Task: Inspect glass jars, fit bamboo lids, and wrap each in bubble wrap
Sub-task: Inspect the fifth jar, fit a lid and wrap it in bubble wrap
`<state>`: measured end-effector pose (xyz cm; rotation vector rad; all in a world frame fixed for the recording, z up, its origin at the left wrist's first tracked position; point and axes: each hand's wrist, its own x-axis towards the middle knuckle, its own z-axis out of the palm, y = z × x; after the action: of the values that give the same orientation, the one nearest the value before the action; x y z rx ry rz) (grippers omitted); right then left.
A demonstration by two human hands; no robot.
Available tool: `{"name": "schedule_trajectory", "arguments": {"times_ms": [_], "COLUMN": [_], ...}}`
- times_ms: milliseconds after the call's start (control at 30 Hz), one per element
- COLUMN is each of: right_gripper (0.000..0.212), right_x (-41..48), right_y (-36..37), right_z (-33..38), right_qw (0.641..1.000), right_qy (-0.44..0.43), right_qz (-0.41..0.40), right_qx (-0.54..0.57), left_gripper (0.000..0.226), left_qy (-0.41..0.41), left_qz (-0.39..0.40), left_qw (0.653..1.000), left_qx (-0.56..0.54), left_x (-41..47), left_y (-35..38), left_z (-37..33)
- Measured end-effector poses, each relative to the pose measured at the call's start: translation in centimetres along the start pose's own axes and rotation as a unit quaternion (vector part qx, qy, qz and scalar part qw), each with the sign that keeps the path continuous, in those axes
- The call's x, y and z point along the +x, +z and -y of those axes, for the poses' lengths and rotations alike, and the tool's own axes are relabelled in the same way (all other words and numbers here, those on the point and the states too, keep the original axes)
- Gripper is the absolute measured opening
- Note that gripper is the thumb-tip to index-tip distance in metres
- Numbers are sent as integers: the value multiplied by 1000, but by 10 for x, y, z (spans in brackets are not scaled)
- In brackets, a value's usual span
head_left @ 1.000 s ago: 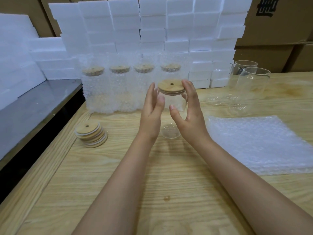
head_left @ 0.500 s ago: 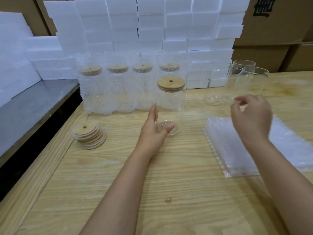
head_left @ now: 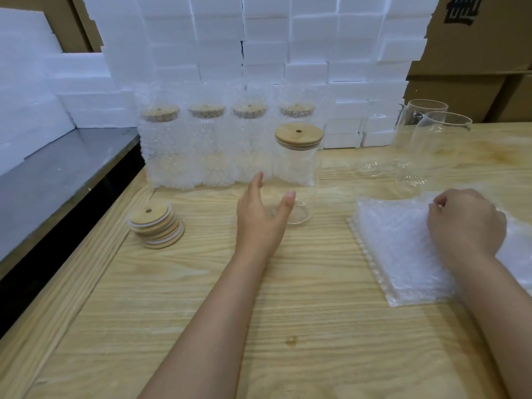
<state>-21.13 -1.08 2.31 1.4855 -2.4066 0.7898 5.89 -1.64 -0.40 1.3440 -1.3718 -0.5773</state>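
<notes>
Left hand, open, flanked the jar as if steadying it; right hand pinched bubble wrap, probably to lift it.

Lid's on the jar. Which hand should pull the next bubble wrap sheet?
Right. The right hand rests on the bubble wrap stack, fingers curled into its top sheet. The left hand is open at the base of the lidded jar, probably better kept there to steady it.

The lidded jar stands on the table, with four wrapped jars in a row just behind it from ten to twelve o'clock. From it, the lid stack lies at eight o'clock, bubble wrap sheets at four, and two open jars at two.
</notes>
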Motion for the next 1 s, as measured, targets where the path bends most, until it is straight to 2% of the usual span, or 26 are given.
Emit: {"name": "schedule_trajectory", "arguments": {"times_ms": [67,133,267,367,433,600,733,767,833,867,933,1000], "right_gripper": [19,17,7,9,9,9,20,18,11,15,21,24], "right_x": [-6,-14,-35,-55,-69,-85,-93,-94,-96,-96,-93,-90], "right_y": [-2,-6,-14,-13,-6,11,18,17,15,13,9,8], "right_z": [9,21,51,71,79,87,88,88,88,88,88,87], "right_qw": [994,972,884,822,805,788,774,774,784,794,820,847], "right_qy": [-51,-130,-331,-446,-493,-554,-586,-588,-566,-541,-479,-431], "right_qz": [-83,-172,-301,-315,-276,-168,-122,-109,-85,-79,-104,-140], "right_qx": [52,97,136,162,181,210,205,207,239,266,296,276], "left_gripper": [47,29,21,27,28,23,15,13,12,13,15,20], "left_qy": [41,89,130,153,169,193,188,185,182,182,184,188], "left_qz": [-78,-149,-192,-181,-159,-55,-28,-26,-30,-32,-35,-35], "left_qw": [996,985,972,970,970,976,979,979,979,979,978,977], "left_qx": [-2,2,-23,-45,-66,-89,-79,-84,-86,-88,-93,-97], "left_x": [-2,-3,-4,-8,-9,-13,-18,-18,-18,-17,-17,-17], "left_y": [-3,-6,-10,-10,-11,-9,-5,-5,-6,-6,-5,-4], "left_z": [-3,-6,-7,-8,-8,-10,-14,-15,-13,-12,-12,-11]}}
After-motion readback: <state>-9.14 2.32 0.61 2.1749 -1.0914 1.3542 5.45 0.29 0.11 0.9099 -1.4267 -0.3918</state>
